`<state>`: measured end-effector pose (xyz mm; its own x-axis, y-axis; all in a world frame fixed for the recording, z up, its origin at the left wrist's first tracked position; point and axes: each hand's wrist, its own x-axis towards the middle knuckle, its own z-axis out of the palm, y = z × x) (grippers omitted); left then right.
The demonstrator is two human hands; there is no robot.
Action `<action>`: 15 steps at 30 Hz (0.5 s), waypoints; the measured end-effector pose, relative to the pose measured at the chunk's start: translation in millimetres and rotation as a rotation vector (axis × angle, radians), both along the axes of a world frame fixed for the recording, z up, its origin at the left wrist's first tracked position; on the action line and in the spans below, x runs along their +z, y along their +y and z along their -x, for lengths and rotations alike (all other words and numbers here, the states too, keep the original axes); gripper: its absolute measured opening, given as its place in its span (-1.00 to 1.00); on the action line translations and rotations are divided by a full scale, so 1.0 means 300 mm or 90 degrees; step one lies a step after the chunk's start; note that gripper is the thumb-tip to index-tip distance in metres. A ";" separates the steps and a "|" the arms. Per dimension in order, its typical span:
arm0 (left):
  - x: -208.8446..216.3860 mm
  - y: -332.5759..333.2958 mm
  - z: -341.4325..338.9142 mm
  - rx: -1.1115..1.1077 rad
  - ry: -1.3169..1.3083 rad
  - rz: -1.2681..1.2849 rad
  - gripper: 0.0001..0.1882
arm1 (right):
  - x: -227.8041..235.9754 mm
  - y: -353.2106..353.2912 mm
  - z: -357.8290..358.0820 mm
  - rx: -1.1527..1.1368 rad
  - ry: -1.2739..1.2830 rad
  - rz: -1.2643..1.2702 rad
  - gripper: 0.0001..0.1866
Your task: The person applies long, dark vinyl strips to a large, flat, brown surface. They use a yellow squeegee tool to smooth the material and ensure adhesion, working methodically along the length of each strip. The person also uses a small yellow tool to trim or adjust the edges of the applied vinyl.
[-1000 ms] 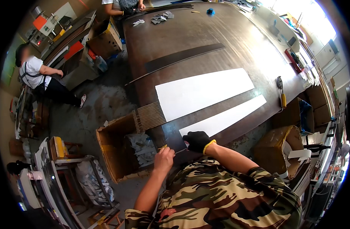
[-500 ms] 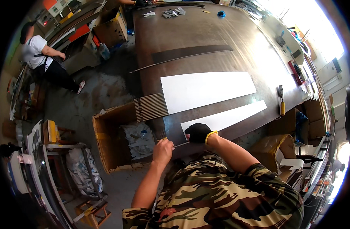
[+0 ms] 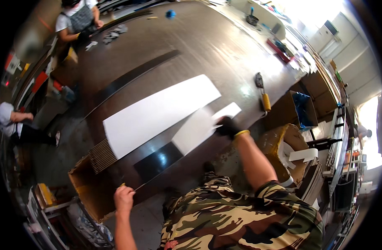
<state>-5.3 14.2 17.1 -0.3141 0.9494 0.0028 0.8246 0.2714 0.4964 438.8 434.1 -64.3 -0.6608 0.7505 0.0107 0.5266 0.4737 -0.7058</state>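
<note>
Counter (image 3: pixel 191 46): broad, dark brown, glossy under window light; carries sheets, strips and tools.

Co-worker (image 3: pixel 79 18): at the counter's far left corner, in white sleeves and a dark apron.

Second person (image 3: pixel 8 118): at far left, partly cut off by the lens rim.

Cardboard box (image 3: pixel 84 183): open, below the counter's near left corner.

Carton (image 3: pixel 273 143): brown, off the near right side, with white offcuts inside.

Large white sheet (image 3: pixel 162 114): flat, tapered, at the counter's middle.

Dark strip (image 3: pixel 136 74): long, beyond the large white sheet, apart from it.

Narrow white sheet (image 3: pixel 191 135): nearer the front edge, blurred, greyer at left; one piece or two, cannot tell.

Dark panel (image 3: pixel 150 165): rectangular, just left of the narrow white sheet.

Ribbed stack (image 3: pixel 102 156): brown, between the large white sheet and the cardboard box.

Tool (image 3: pixel 266 102): dark head, yellow handle; near the right edge.

Grey pieces (image 3: pixel 114 33): loose heap near the co-worker.

Right hand (image 3: pixel 228 127): black-gloved, yellow-cuffed, blurred, at the narrow white sheet; grasping or merely pressing, cannot tell.

Left hand (image 3: pixel 124 198): bare, clenched, grasping something small beside the cardboard box.

Blue item (image 3: pixel 170 14): roundish, near the far edge.

Small yellowish item (image 3: pixel 123 184): tip just showing above the left hand's fingers; kind unclear.
</note>
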 end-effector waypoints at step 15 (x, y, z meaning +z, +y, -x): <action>0.076 0.141 -0.178 0.064 0.404 0.362 -0.83 | 0.359 -0.521 -2.320 -0.746 -0.875 0.330 -0.67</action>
